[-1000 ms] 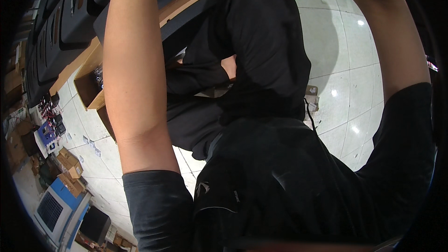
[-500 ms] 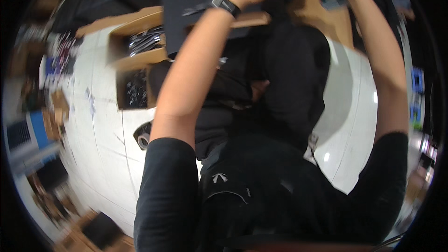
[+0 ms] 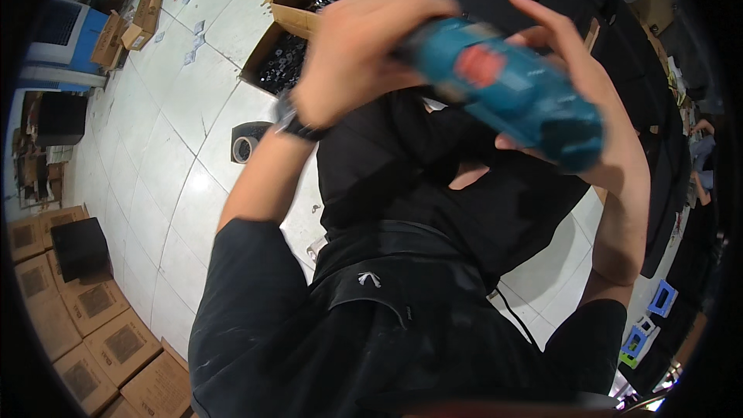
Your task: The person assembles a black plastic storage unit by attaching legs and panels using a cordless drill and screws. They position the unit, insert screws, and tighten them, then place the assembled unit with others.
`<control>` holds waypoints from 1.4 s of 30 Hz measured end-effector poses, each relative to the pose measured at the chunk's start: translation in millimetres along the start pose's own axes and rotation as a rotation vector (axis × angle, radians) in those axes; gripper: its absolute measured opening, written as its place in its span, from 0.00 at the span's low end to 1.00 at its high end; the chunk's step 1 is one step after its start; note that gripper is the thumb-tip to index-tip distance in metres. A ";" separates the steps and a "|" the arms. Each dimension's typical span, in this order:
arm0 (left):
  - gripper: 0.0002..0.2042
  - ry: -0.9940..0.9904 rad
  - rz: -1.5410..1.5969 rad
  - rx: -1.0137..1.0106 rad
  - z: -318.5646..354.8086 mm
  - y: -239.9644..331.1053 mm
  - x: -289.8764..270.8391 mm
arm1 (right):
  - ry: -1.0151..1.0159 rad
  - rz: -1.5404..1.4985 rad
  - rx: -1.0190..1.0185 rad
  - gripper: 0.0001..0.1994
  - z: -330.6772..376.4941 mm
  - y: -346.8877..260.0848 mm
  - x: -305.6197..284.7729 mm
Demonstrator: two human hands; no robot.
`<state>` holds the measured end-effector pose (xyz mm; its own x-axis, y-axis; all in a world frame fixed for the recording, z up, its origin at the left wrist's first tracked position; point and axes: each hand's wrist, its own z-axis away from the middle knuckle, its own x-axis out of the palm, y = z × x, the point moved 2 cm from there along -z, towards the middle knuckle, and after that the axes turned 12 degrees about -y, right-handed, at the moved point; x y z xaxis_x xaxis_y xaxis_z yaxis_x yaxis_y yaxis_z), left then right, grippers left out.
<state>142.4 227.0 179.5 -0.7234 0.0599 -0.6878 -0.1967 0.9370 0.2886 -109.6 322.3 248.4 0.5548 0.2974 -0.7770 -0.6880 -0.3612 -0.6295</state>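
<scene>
While the teal power tool [image 3: 515, 97] hangs at two o'clock from the middle of the view, blurred and tilted with its dark nose toward ten, the left hand [image 3: 356, 46], at twelve, is closed around that nose end (a black wristwatch [image 3: 292, 120] circles the wrist). On the tool's far side, also toward two, the right hand [image 3: 576, 50] is partly open: one finger stretches out toward eleven, above the tool, and a thumb or fingertip shows at its lower edge; as the tool's body covers the palm, I cannot tell whether it grips. Black trousers [image 3: 495, 201] cover the folded legs below the tool. At eleven o'clock are an upper cardboard box [image 3: 294, 19] and a lower cardboard box [image 3: 261, 46], both open and holding small dark parts [image 3: 284, 66]. Near ten, a roll of tape [image 3: 244, 140] rests on the tiled floor [image 3: 186, 201]. Toward eight, a black box [image 3: 80, 250] sits on brown cartons [image 3: 112, 340]
</scene>
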 end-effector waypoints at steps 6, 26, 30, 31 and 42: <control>0.24 -0.257 -0.547 -0.572 181.4 26.4 -100.6 | 0.074 0.001 0.212 0.37 1.9 98.5 -16.1; 0.25 -0.040 -0.597 -1.820 502.7 113.9 12.4 | -0.044 0.445 0.433 0.33 -79.0 276.4 64.4; 0.23 -0.076 -0.599 -1.813 499.1 107.7 15.4 | -0.104 0.359 0.588 0.34 -111.9 274.9 58.0; 0.23 -0.088 -0.601 -1.829 500.6 105.8 14.3 | -0.131 0.301 0.633 0.34 -120.9 273.3 55.1; 0.23 -0.118 -0.572 -1.793 501.3 102.1 12.0 | 0.259 0.073 0.821 0.27 -129.1 271.5 58.6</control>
<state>445.5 495.9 -133.2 -0.3019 0.0055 -0.9533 -0.7867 -0.5662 0.2459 -203.5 127.5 31.4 0.5167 0.0519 -0.8546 -0.7909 0.4111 -0.4533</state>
